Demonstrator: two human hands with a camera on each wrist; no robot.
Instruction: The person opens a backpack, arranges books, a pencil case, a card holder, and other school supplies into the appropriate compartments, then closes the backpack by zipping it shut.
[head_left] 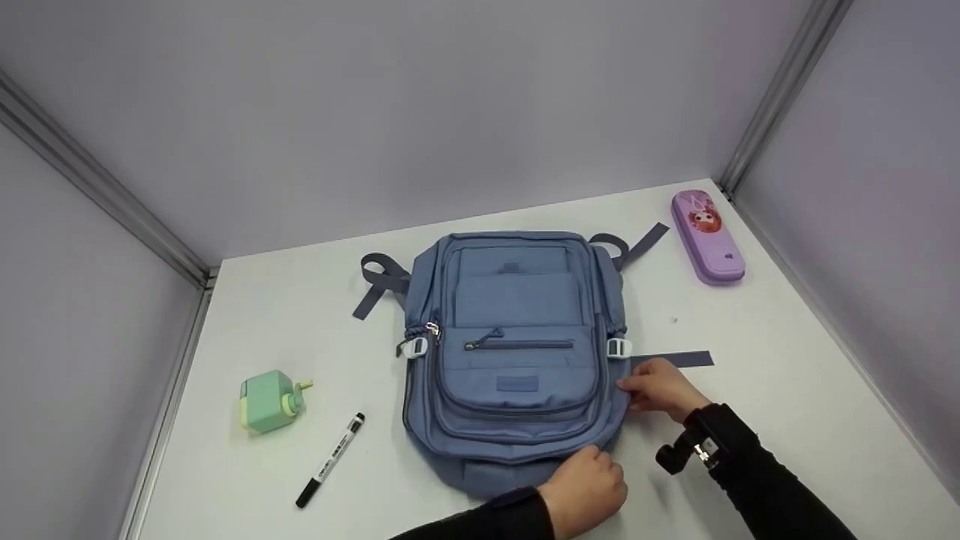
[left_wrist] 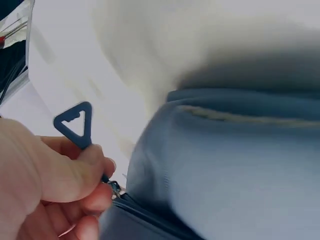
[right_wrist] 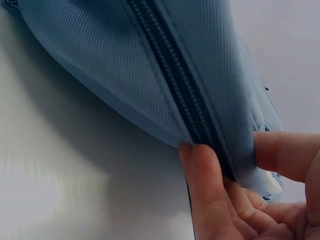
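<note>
A blue backpack point(head_left: 517, 300) lies front side up on the white table. At its lower right corner my left hand point(head_left: 585, 487) pinches a dark blue triangular zipper pull point(left_wrist: 86, 131) between thumb and index finger; the metal slider point(left_wrist: 115, 188) sits just past the fingertips. Higher on the right edge, my right hand point(head_left: 664, 390) grips the fabric beside the side zipper point(right_wrist: 172, 75). In the right wrist view the fingers point(right_wrist: 205, 170) lie on the zipper side and the thumb presses from the opposite side. The zipper teeth above these fingers are closed.
A green and yellow pencil sharpener point(head_left: 268, 401) and a black-and-white marker point(head_left: 330, 461) lie left of the backpack. A purple pencil case point(head_left: 709, 236) rests at the back right. Loose straps point(head_left: 679, 359) stick out from both sides. Grey walls point(head_left: 375, 112) border the table.
</note>
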